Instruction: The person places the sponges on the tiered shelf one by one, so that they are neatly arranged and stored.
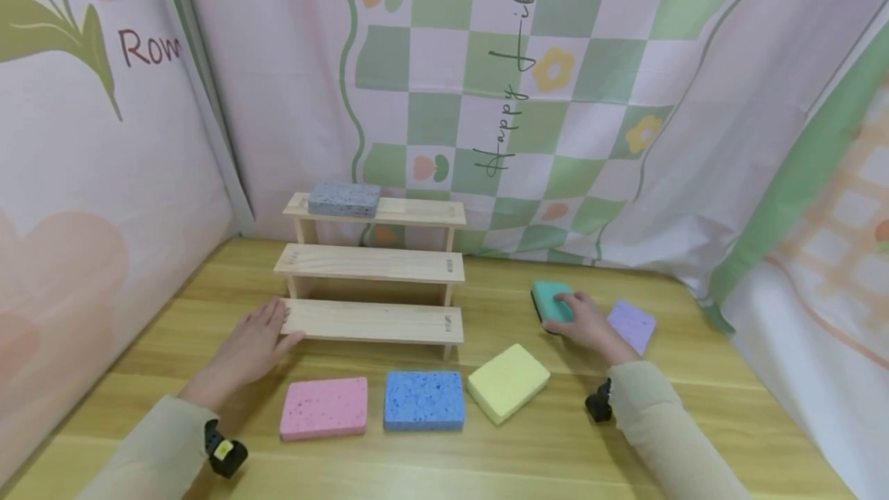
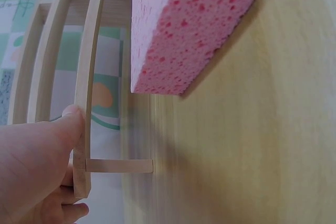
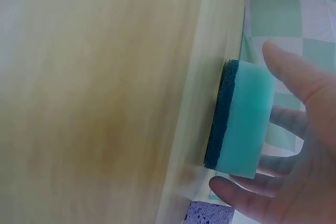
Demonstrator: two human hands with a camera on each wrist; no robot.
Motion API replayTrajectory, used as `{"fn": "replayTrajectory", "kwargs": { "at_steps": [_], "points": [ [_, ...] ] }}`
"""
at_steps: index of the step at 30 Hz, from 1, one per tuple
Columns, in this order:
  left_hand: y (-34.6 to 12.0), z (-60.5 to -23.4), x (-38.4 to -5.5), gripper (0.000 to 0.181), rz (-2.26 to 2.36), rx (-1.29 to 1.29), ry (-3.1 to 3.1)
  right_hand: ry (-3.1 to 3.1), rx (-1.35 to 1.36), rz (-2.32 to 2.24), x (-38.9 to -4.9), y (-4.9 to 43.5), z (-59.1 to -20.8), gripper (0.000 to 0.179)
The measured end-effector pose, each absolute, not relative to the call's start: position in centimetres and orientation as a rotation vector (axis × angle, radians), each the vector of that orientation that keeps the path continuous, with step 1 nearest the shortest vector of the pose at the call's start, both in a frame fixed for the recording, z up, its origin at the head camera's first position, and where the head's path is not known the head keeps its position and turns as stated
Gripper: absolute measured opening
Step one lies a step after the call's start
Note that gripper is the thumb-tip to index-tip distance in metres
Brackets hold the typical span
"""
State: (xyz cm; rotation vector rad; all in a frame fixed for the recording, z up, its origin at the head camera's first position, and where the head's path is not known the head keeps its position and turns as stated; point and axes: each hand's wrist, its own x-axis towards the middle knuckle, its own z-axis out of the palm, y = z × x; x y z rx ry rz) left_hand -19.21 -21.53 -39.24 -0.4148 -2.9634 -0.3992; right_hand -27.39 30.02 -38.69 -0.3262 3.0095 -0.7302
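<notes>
My left hand holds the left end of the lowest step of a three-tier wooden shelf, with the thumb on the front edge and the fingers around the end. At the right, my right hand reaches over a teal sponge, which lies on the table with its dark scouring side down. In the right wrist view, the thumb and fingers are spread around the sponge. A purple sponge lies just right of that hand. A pink sponge is near the left hand.
Between the hands, a blue sponge and a yellow sponge lie in front of the shelf on the wooden table. On the top tier, a grey-blue sponge sits at the left. Printed curtains hang behind and at both sides.
</notes>
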Motion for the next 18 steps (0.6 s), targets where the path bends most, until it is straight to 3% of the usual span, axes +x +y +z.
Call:
{"fn": "replayTrajectory", "kwargs": {
  "at_steps": [18],
  "points": [
    [-21.50,-39.04,-19.02,0.071,-0.426,-0.414,-2.962,3.065,-0.250,-0.602,-27.39,30.29,-38.37,0.061]
  ]
}}
